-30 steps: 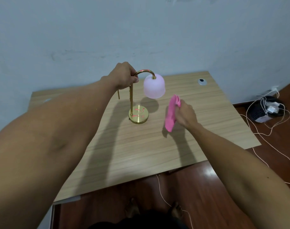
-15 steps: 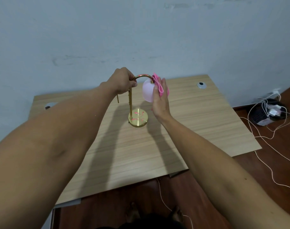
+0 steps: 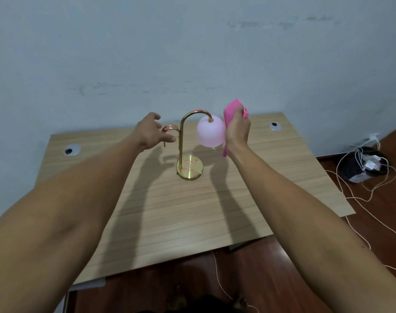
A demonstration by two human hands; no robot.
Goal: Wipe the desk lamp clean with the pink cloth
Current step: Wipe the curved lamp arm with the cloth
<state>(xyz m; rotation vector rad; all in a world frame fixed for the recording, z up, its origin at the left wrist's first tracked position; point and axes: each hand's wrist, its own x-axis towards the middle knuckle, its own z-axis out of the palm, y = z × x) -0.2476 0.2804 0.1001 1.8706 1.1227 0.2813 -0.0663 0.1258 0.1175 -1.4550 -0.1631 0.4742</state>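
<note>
A gold desk lamp (image 3: 181,141) stands near the middle of the wooden desk (image 3: 192,211), with a round base (image 3: 189,169) streaked with pink marks and a pale pink shade (image 3: 209,134) hanging from its curved arm. My right hand (image 3: 237,132) grips the pink cloth (image 3: 232,109) against the right side of the shade. My left hand (image 3: 149,132) is just left of the stem with fingers spread, close to the lamp's small side hook (image 3: 170,129), holding nothing.
Two round cable holes (image 3: 72,150) (image 3: 274,125) sit in the desk's back corners. The wall rises right behind the desk. On the floor to the right lies a dark bundle with tangled white cords (image 3: 361,166). My feet show below the near desk edge.
My left hand has let go of the lamp's arm and opened beside the stem. My right hand carried the cloth from the desk up to the shade, then round to its right side.
</note>
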